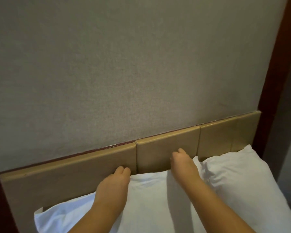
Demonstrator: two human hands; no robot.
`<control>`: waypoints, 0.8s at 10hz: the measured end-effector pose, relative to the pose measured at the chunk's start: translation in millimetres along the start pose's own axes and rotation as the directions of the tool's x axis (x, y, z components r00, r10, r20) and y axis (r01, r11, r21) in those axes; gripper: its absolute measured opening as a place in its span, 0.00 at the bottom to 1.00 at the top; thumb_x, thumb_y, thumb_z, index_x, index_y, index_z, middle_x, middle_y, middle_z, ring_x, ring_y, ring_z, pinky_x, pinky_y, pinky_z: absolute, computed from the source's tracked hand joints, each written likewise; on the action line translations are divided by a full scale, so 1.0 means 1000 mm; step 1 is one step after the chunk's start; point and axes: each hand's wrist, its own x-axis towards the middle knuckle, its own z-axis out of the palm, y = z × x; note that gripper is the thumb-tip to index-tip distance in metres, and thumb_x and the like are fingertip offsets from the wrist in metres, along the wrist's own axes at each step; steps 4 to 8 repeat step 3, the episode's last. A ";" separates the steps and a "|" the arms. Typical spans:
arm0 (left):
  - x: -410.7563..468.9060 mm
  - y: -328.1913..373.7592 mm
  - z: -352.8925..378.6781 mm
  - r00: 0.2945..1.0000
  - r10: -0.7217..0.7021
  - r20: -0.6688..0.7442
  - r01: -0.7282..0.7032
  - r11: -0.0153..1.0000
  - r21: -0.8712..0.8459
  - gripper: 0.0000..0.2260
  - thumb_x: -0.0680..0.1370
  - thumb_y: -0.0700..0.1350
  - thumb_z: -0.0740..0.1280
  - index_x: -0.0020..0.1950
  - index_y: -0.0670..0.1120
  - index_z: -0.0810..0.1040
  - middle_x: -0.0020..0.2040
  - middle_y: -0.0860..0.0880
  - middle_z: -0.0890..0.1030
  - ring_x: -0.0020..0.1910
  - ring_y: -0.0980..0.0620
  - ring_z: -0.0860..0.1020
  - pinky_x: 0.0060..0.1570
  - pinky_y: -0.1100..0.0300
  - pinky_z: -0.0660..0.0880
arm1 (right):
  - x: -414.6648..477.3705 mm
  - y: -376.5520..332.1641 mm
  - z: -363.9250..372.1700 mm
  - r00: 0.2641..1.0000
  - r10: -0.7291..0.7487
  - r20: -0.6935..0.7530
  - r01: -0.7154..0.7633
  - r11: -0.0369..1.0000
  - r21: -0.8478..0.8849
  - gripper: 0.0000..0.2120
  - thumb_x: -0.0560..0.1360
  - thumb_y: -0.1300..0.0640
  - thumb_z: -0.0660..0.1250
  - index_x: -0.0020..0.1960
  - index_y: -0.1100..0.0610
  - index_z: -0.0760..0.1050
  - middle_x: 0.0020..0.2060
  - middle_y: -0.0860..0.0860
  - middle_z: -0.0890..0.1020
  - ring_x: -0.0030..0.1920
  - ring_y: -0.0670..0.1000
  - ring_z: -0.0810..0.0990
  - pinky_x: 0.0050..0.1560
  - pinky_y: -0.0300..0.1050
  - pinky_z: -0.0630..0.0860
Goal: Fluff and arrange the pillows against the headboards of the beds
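Your left hand [113,186] and right hand [184,166] both lie on the upper edge of the white pillow [149,192], set a little apart along it with a stretch of that edge showing between them. On each hand the fingers curl down over the edge, into the seam where the pillow meets the tan headboard [71,175], so you have the fabric hooked under your knuckles; the fingertips themselves are hidden behind the pillow, and how tightly you grip cannot be told. The pillow sits directly under and between your hands, leaning with its top edge against the headboard panels. Its long axis runs along the headboard, from a corner low and well outside your left hand up to a peaked corner just beyond your right hand, so its broad face points back toward you. The cloth creases beside your right wrist. Just outside your right hand a second pillow [238,179] lies on the same line, touching the first where their corners meet, with its far corner pointing up against the last headboard panel. Above your knuckles rises the grey textured wall [107,64], and far beyond your right hand stands a dark wooden frame [279,68].
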 end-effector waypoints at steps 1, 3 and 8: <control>-0.005 0.001 -0.009 1.000 0.023 -0.022 -0.024 0.999 -0.046 0.08 0.82 0.50 0.59 0.61 0.55 0.70 0.58 0.55 0.74 0.50 0.57 0.74 0.48 0.68 0.70 | -0.011 -0.023 0.010 0.999 -0.002 0.038 -0.001 0.997 0.078 0.07 0.79 0.55 0.63 0.54 0.56 0.77 0.48 0.50 0.75 0.46 0.51 0.76 0.49 0.42 0.75; -0.041 -0.050 -0.065 0.998 -0.067 -0.018 0.067 0.998 0.000 0.07 0.79 0.49 0.57 0.53 0.51 0.72 0.51 0.52 0.76 0.47 0.50 0.76 0.38 0.61 0.67 | -0.045 -0.092 -0.011 0.992 -0.102 0.076 0.090 0.986 0.142 0.05 0.78 0.55 0.63 0.49 0.54 0.77 0.43 0.51 0.78 0.43 0.51 0.78 0.47 0.43 0.77; -0.041 -0.050 -0.065 0.998 -0.067 -0.018 0.067 0.998 0.000 0.07 0.79 0.49 0.57 0.53 0.51 0.72 0.51 0.52 0.76 0.47 0.50 0.76 0.38 0.61 0.67 | -0.045 -0.092 -0.011 0.992 -0.102 0.076 0.090 0.986 0.142 0.05 0.78 0.55 0.63 0.49 0.54 0.77 0.43 0.51 0.78 0.43 0.51 0.78 0.47 0.43 0.77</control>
